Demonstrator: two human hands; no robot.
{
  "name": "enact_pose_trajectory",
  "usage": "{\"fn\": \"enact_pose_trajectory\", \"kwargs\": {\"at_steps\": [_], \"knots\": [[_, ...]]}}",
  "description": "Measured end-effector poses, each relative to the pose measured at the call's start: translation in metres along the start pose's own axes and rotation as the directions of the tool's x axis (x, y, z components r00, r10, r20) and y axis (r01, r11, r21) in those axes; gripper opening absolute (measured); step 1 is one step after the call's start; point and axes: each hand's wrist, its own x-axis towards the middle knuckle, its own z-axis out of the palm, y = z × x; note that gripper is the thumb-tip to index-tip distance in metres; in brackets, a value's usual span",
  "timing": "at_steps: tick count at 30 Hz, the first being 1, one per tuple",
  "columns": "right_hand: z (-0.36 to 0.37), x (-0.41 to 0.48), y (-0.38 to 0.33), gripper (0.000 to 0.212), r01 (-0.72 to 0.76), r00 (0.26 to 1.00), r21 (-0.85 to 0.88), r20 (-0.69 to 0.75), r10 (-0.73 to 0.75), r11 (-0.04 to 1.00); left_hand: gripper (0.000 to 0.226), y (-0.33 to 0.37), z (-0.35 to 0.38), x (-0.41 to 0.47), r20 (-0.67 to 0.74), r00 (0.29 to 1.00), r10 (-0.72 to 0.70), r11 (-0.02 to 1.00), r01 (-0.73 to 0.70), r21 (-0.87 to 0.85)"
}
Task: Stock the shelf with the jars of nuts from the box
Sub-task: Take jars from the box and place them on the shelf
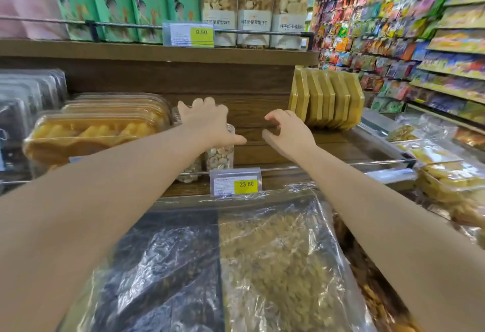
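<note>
Two clear round jars [220, 157] packed with pale nuts stand upright, touching side by side, on the wooden shelf [288, 153]. They sit just behind its front rail, left of the middle. The left hand [210, 121] hides their tops.

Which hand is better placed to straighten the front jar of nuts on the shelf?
Left. The left hand rests over the top of the jar, while the right hand hovers empty over bare shelf beside it.

wood shelf [249, 79] back | snack-filled aisle racks [393, 43] right | bright shop light
</note>
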Motion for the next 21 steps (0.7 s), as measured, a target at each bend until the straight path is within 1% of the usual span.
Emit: {"fn": "enact_pose_trajectory", "kwargs": {"at_steps": [2,3,4,5,10,13,15,18,20,21], "knots": [[-0.012,-0.009,-0.008,0.038,-0.037,0.999,0.003,0.017,0.037,0.999,0.06,0.002,0.0,-0.02,-0.086,0.995,0.051,0.982,-0.065,-0.176],[-0.019,-0.016,-0.013,0.036,-0.049,0.999,0.007,0.017,0.049,0.999,0.047,0.003,0.0,-0.034,-0.084,0.992,0.096,0.956,-0.116,-0.271],[-0.026,-0.026,-0.02,0.035,-0.06,0.998,0.011,0.012,0.06,0.998,0.037,0.003,0.001,-0.048,-0.052,0.988,0.143,0.927,-0.152,-0.344],[-0.032,-0.037,-0.027,0.033,-0.071,0.997,0.015,0.007,0.071,0.997,0.031,0.003,0.003,-0.064,-0.016,0.983,0.182,0.904,-0.173,-0.391],[-0.059,-0.114,-0.068,0.025,-0.162,0.987,0.069,-0.001,0.162,0.984,0.025,-0.005,0.015,-0.141,0.057,0.958,0.282,0.828,-0.213,-0.519],[-0.069,-0.172,-0.09,0.021,-0.23,0.973,0.075,-0.018,0.232,0.97,0.01,-0.01,0.032,-0.186,0.071,0.936,0.344,0.787,-0.246,-0.566],[-0.073,-0.215,-0.103,0.02,-0.295,0.952,0.107,-0.053,0.301,0.95,0.003,-0.01,0.044,-0.217,0.06,0.911,0.408,0.746,-0.296,-0.597],[-0.072,-0.288,-0.12,0.017,-0.38,0.905,0.154,-0.144,0.402,0.912,0.008,-0.007,0.059,-0.269,0.039,0.846,0.532,0.65,-0.379,-0.659],[-0.072,-0.343,-0.133,0.013,-0.444,0.866,0.154,-0.179,0.467,0.882,0.01,-0.001,0.067,-0.305,0.036,0.773,0.634,0.581,-0.444,-0.682],[-0.073,-0.37,-0.141,0.012,-0.469,0.849,0.163,-0.187,0.494,0.868,0.011,0.003,0.071,-0.324,0.048,0.736,0.675,0.545,-0.454,-0.705]]}}
